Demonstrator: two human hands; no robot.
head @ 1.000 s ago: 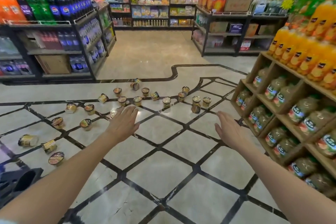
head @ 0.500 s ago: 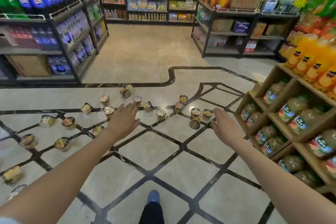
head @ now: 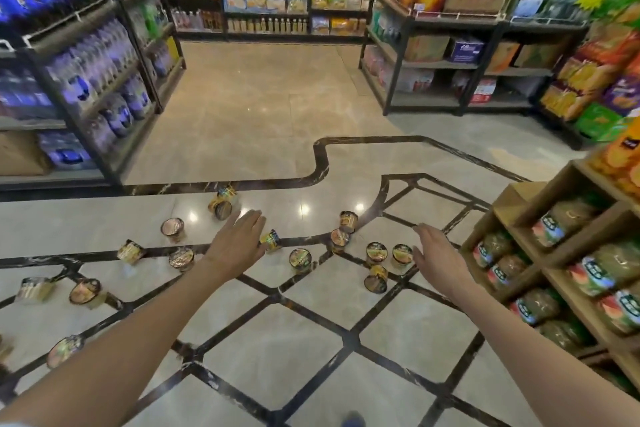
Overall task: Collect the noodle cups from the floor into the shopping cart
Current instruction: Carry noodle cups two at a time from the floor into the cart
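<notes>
From my remote seat I watch two bare arms reach out over a supermarket floor (head: 311, 322) of pale tiles crossed by dark lines, where noodle cups (head: 300, 258) lie scattered in a loose band from the far left to the middle right. The left hand (head: 239, 243) is spread flat, fingers straight, holding nothing, and it hovers in front of a tipped cup (head: 271, 240) that peeks out just past its fingers. The right hand (head: 438, 258) is likewise open and empty, palm down, just right of an upright cup (head: 401, 254) and near a cup on its side (head: 376, 278). More cups stand or lie further left, some blurred. A wooden rack (head: 519, 229) of bagged goods runs along the right edge, and a dark shelf unit (head: 90, 80) of blue bottles stands at left. I see no shopping cart in this view. A blue shoe tip (head: 352, 421) shows at the bottom edge
</notes>
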